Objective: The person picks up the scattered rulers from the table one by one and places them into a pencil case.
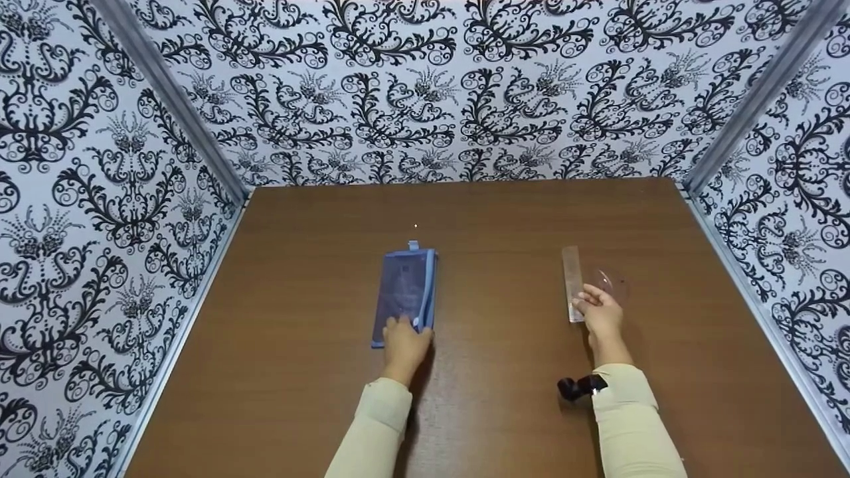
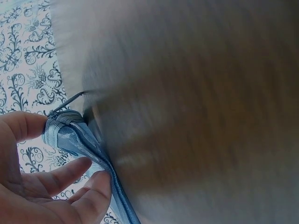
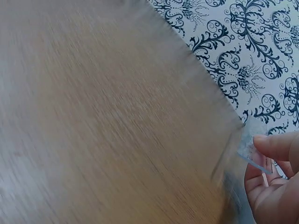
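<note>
A flat blue zip pouch (image 1: 400,285) with a see-through face lies left of centre on the table, a small tab at its far end. My left hand (image 1: 406,345) grips its near end. The left wrist view shows the fingers at the pouch's folded zip edge (image 2: 112,172). Over on the right, my right hand (image 1: 603,322) pinches the near end of a clear ruler (image 1: 571,271) between thumb and fingers. In the right wrist view the ruler's corner (image 3: 254,158) shows under the thumb. A transparent rounded plastic piece (image 1: 614,282) lies just beyond the right hand, partly hidden by it.
The brown wooden table (image 1: 491,398) is bordered by patterned black-and-white walls (image 1: 425,99) at the back and both sides. Metal strips (image 1: 179,358) run along the side edges. A black wrist camera (image 1: 579,387) juts out from the right cuff.
</note>
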{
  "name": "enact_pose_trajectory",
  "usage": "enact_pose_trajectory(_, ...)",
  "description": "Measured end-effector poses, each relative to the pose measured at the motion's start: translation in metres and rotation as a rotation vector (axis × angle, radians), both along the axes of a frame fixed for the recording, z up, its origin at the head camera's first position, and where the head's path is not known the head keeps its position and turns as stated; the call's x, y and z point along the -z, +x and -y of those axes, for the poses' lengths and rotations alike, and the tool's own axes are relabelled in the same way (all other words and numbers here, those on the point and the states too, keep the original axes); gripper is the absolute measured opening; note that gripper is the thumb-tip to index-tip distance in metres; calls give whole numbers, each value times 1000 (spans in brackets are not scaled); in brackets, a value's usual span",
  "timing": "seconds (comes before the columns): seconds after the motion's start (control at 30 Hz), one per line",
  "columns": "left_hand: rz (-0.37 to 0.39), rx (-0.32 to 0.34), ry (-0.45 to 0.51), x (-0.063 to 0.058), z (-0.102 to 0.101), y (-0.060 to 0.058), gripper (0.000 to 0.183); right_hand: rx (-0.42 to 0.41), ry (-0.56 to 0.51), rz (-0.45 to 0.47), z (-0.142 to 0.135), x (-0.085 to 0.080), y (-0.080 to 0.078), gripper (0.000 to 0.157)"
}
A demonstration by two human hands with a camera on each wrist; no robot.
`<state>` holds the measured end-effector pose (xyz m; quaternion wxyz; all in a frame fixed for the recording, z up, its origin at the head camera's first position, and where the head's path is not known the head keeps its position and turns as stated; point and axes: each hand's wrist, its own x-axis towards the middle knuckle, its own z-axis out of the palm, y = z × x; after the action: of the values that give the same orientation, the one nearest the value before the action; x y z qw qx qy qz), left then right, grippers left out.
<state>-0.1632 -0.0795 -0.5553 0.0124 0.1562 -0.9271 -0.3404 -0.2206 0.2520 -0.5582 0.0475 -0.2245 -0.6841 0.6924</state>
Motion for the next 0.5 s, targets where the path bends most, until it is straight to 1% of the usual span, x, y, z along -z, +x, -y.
enact_pose_trajectory(0.2,-13,0,9,0,-1,1,44,-8,-61,-10,5,1,-3,47)
enact_pose_trajectory(0.33,-28,-4,-1,0,-1,1,44,-21,-110,-20,9,1,-5,49)
enact_pose_trajectory(0.5,-35,1,-8,2,0,0,45,-36,-116,1,15,0,-7,50)
